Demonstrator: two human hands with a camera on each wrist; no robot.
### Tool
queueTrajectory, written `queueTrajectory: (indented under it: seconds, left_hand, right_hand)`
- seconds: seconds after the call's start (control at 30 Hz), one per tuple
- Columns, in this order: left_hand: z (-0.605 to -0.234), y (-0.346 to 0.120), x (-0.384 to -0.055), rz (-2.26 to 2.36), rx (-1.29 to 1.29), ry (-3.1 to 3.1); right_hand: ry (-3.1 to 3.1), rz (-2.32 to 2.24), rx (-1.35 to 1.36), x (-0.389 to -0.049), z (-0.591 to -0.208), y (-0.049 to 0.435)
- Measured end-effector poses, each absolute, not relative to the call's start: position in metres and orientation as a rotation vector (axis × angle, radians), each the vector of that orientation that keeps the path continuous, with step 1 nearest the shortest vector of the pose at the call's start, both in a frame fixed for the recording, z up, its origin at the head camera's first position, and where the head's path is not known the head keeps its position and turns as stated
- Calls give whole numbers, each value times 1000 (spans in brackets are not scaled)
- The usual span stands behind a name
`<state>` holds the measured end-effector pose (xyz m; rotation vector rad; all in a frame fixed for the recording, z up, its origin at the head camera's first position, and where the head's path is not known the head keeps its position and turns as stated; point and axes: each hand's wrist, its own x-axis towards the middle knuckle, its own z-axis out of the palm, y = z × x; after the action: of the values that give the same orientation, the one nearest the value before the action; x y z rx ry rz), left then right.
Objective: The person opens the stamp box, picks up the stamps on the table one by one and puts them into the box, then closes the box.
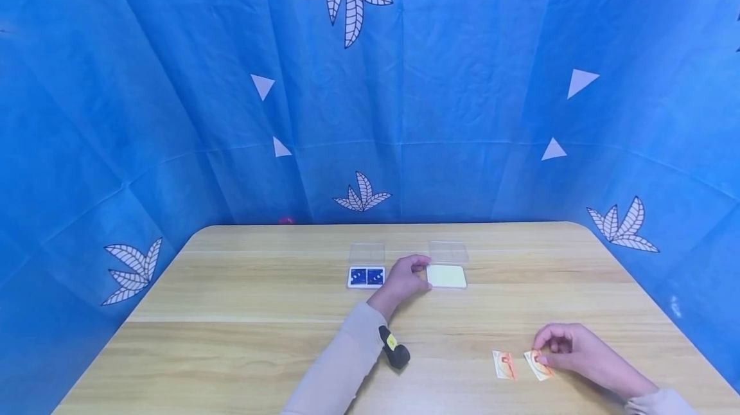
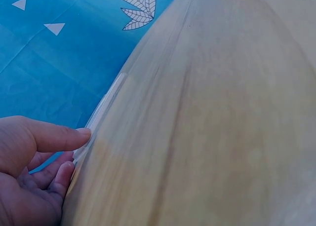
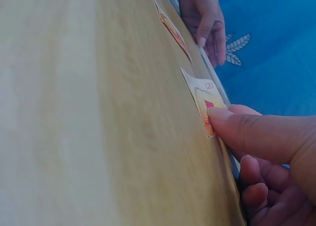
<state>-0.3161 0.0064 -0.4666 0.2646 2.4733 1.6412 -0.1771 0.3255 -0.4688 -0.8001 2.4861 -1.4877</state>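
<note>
My left hand (image 1: 405, 279) holds the left edge of a small clear plastic case (image 1: 446, 276) with a pale cream inside, its thumb and fingers at the near and far corners. The case's clear lid (image 1: 448, 252) lies folded back behind it. At the front right, my right hand (image 1: 569, 352) pinches an orange-and-white postage stamp (image 3: 201, 90) between thumb and fingers. The thumb covers part of its picture, and the stamp is tilted at the tabletop. Just left of it lies a similar stamp (image 1: 504, 365), flat on the wood.
Left of my left hand, a second open clear case (image 1: 367, 286) holds two dark blue stamps (image 1: 358, 276) side by side. Its lid (image 1: 367, 252) is folded back too. Behind the wooden table (image 1: 243, 286) hangs a blue curtain (image 1: 462, 113) with leaf and triangle prints.
</note>
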Motion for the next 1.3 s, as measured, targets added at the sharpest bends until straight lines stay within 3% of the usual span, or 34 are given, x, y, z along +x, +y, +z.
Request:
queueTrajectory:
  seconds: [0.87, 1.3]
  left_hand:
    - [-465, 7, -315, 1642, 263, 2473]
    - [-465, 7, -316, 1647, 246, 2456]
  right_hand:
    - [2640, -1401, -704, -175, -468, 321]
    - [2818, -1366, -445, -177, -459, 312]
